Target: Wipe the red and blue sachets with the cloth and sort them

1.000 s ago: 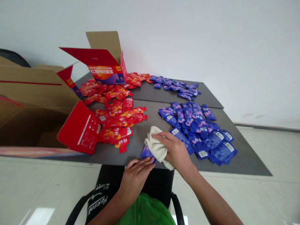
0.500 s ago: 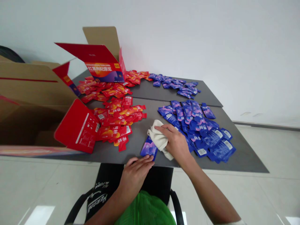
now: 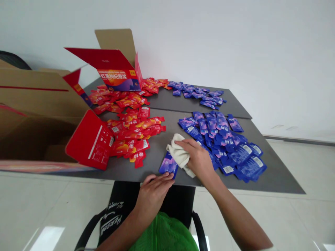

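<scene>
A single blue sachet [image 3: 169, 164] lies flat near the front edge of the table. My left hand [image 3: 156, 188] holds down its near end, the fingertips pressed together on it. Bunched in my right hand [image 3: 196, 157] is a cream-coloured cloth [image 3: 178, 152], which rests on the sachet's far end and hides that part. To the right of this hand spreads a pile of blue sachets [image 3: 222, 139]. On the left lies a pile of red sachets [image 3: 133, 134], apart from both hands.
An open cardboard box [image 3: 90, 144] stands at the left front, its red flap reaching toward the red pile. Behind it is another open red box [image 3: 117, 78]. Along the back lie more red sachets [image 3: 154, 85] and blue sachets [image 3: 193, 92] on the grey table [image 3: 280, 174].
The whole view has shifted slightly. Both hands, the cloth and the sachet under them keep nearly the same places on the table.
</scene>
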Demonstrator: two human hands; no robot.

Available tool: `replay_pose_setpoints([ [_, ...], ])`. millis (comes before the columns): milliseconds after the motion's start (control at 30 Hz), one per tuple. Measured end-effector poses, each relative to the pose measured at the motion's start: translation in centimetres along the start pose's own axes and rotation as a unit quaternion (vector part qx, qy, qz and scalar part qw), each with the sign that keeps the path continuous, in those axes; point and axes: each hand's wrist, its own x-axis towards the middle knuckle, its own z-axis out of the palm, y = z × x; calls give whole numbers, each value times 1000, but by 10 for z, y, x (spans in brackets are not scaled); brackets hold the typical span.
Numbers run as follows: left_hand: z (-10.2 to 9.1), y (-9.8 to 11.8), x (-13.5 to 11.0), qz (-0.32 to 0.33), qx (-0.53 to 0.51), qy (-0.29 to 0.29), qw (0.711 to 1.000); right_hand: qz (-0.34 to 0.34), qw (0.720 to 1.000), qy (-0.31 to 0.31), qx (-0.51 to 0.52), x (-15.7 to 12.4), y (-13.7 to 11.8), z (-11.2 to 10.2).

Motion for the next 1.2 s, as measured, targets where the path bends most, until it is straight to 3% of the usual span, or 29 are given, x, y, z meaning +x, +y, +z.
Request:
replay_pose_setpoints([
  [67, 1, 0, -2, -3, -1, 6, 1000, -37, 999, -13, 36, -20, -15, 0],
  [133, 1, 0, -3, -5, 4, 13, 1000, -61, 995, -66, 44, -37, -26, 6],
  [233, 0, -1, -2, -2, 2, 8, 1000, -46, 993, -104, 39, -37, -21, 19],
  [367, -2, -1, 1, 11, -13, 1, 1000, 14, 998, -64, -8, 3, 10, 21],
  [467, -2, 0, 2, 11, -11, 7, 1000, 29, 999, -22, -31, 17, 15, 10],
  [567, -1, 0, 0, 6, -10, 8, 1000, -10, 1000, 11, 18, -4, -2, 2],
  [733, -1, -2, -3, 7, 4, 5, 1000, -56, 993, -90, 47, -47, -25, 16],
  [867, -3, -2, -1, 7, -21, -3, 1000, -15, 997, -79, 23, -22, -3, 27],
  [1033, -3, -1, 1, 13, -26, 5, 1000, 29, 998, -39, -51, 22, 19, 14],
  [1100, -2, 0, 1, 10, -26, 11, 1000, 20, 999, -12, -38, 15, 10, 8],
  [1200, 0, 0, -2, -3, -17, 11, 1000, -19, 1000, -2, 16, -17, -15, 8],
])
